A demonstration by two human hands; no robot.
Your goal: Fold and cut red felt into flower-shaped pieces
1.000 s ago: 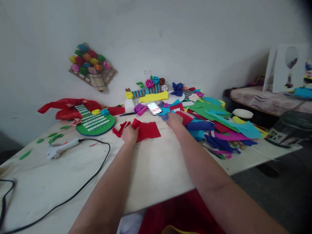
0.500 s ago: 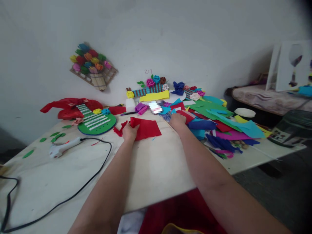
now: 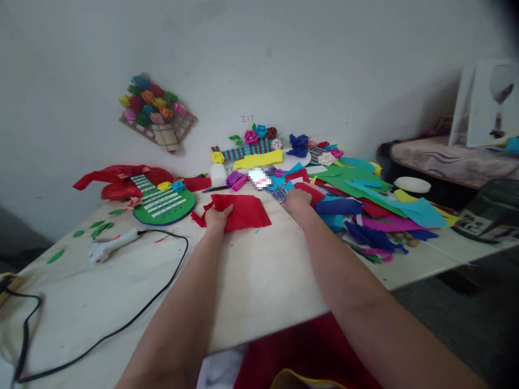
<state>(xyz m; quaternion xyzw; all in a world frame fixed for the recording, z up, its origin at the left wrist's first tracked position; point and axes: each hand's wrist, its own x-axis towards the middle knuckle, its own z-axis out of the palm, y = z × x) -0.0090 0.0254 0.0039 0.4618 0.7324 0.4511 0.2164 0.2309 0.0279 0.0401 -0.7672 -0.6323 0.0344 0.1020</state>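
Observation:
My left hand pinches the near left edge of a red felt sheet that lies flat on the pale table. Small red scraps lie just left of that hand. My right hand rests with its fingers curled at the edge of a heap of coloured felt pieces, beside a small patterned item; what the fingers hold is hidden.
A white glue gun with a black cord lies at the left. Behind it sit a green round craft piece, red cloth, a black marker and paper flowers. A flower basket hangs on the wall.
My left hand has pulled the red sheet's edge flatter and shifted slightly up the table. The right hand stays at the pile's edge. The view has drifted a little.

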